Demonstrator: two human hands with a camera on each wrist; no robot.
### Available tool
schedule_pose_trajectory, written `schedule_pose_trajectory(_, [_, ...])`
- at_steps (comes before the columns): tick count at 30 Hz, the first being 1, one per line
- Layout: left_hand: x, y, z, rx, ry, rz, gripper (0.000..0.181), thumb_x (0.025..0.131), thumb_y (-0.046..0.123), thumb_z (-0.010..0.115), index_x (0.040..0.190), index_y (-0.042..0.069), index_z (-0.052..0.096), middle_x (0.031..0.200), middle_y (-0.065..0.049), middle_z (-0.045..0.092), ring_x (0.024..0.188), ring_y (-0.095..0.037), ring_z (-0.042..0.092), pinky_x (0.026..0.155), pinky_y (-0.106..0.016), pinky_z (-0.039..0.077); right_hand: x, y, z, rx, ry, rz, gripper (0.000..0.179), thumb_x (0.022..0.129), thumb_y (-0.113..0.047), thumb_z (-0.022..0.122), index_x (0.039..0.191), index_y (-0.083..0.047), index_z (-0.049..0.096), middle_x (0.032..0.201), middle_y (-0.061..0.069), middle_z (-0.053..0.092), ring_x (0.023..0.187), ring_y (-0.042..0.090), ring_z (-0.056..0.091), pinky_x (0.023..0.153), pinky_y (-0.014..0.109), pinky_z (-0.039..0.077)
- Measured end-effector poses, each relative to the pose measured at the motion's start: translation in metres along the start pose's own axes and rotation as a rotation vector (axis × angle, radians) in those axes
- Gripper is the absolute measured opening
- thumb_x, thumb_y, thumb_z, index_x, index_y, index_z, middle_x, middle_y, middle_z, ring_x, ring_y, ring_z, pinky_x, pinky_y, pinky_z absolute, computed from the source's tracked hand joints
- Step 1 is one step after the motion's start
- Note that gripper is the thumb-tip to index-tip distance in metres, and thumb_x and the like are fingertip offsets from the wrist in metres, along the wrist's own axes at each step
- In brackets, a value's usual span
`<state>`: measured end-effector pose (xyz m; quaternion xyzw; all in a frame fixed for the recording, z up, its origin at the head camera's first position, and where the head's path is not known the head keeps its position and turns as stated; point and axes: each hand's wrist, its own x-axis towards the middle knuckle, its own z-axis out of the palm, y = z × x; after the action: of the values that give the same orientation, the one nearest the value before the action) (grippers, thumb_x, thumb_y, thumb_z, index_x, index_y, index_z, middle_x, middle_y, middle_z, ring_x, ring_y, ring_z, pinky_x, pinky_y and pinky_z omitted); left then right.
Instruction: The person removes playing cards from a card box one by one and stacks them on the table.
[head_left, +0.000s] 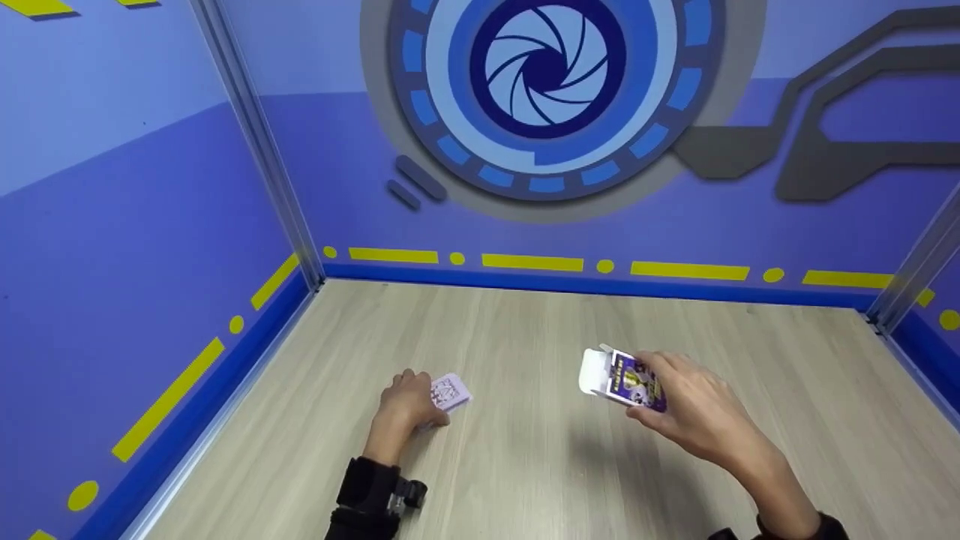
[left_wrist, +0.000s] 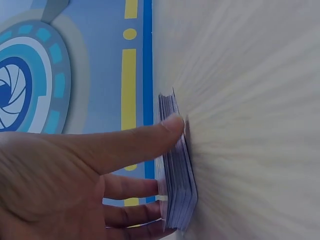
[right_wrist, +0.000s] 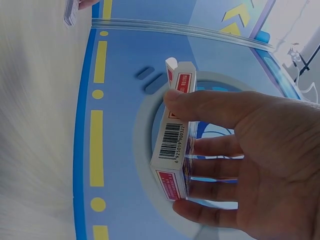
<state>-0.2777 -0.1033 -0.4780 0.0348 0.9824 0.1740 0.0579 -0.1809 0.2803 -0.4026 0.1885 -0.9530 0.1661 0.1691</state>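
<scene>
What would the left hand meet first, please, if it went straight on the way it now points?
The card deck, which the left hand holds; beyond that, probably the wooden tabletop, though the depth is hard to judge.

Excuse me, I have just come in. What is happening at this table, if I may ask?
A person is handling two things at a wood-grained table. The left-hand grip holds a pale deck of cards low by the tabletop; whether the deck touches it is hard to tell. The right-hand grip holds a small printed box above the table, its white flap open on the side facing the left. The deck and box are apart.
</scene>
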Motion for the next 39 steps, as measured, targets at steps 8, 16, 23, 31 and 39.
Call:
schedule_pose_trajectory(8, [-0.012, 0.017, -0.017, -0.054, 0.228, 0.108, 0.06, 0.088, 0.032, 0.083, 0.129, -0.007, 0.064, 0.118, -0.025, 0.064, 0.114, -0.042, 0.061, 0.091, -0.055, 0.053, 0.001, -0.001, -0.001, 0.047, -0.01, 0.016, 0.066, 0.078, -0.024, 0.092, 0.133, -0.003, 0.061, 0.122, 0.016, 0.065, 0.098, 0.027, 0.062, 0.075, 0.046, 0.053])
schedule_pose_trajectory(16, [-0.038, 0.066, -0.028, -0.179, 0.479, 0.347, 0.025, 0.092, 0.021, 0.08, 0.113, 0.009, 0.075, 0.103, -0.006, 0.072, 0.095, -0.023, 0.069, 0.078, -0.041, 0.057, 0.001, -0.005, 0.003, 0.05, 0.011, -0.02, 0.066, 0.076, -0.021, 0.093, 0.133, -0.005, 0.062, 0.125, 0.014, 0.064, 0.106, 0.029, 0.061, 0.077, 0.048, 0.054])
schedule_pose_trajectory(23, [-0.059, 0.105, -0.018, -0.38, 0.491, 0.519, 0.01, 0.094, 0.011, 0.076, 0.104, 0.009, 0.074, 0.098, -0.002, 0.072, 0.089, -0.014, 0.068, 0.077, -0.029, 0.056, 0.002, -0.012, 0.01, 0.034, 0.017, -0.04, 0.07, 0.074, -0.019, 0.095, 0.134, -0.007, 0.062, 0.127, 0.012, 0.063, 0.11, 0.028, 0.06, 0.079, 0.049, 0.056])
schedule_pose_trajectory(31, [-0.071, 0.131, 0.0, -0.668, 0.323, 0.617, 0.008, 0.096, 0.002, 0.07, 0.1, 0.006, 0.064, 0.091, 0.001, 0.066, 0.081, -0.006, 0.062, 0.07, -0.022, 0.055, 0.003, -0.023, 0.02, 0.026, -0.035, -0.044, 0.07, 0.073, -0.018, 0.096, 0.134, -0.009, 0.062, 0.129, 0.01, 0.063, 0.114, 0.028, 0.061, 0.081, 0.051, 0.057])
schedule_pose_trajectory(39, [-0.076, 0.138, 0.011, -0.788, 0.196, 0.569, 0.015, 0.093, -0.003, 0.068, 0.096, 0.007, 0.057, 0.091, 0.003, 0.06, 0.083, -0.005, 0.06, 0.071, -0.021, 0.056, 0.003, -0.032, 0.026, 0.029, -0.063, -0.065, 0.07, 0.072, -0.018, 0.096, 0.133, -0.012, 0.063, 0.129, 0.006, 0.063, 0.114, 0.025, 0.06, 0.08, 0.049, 0.057])
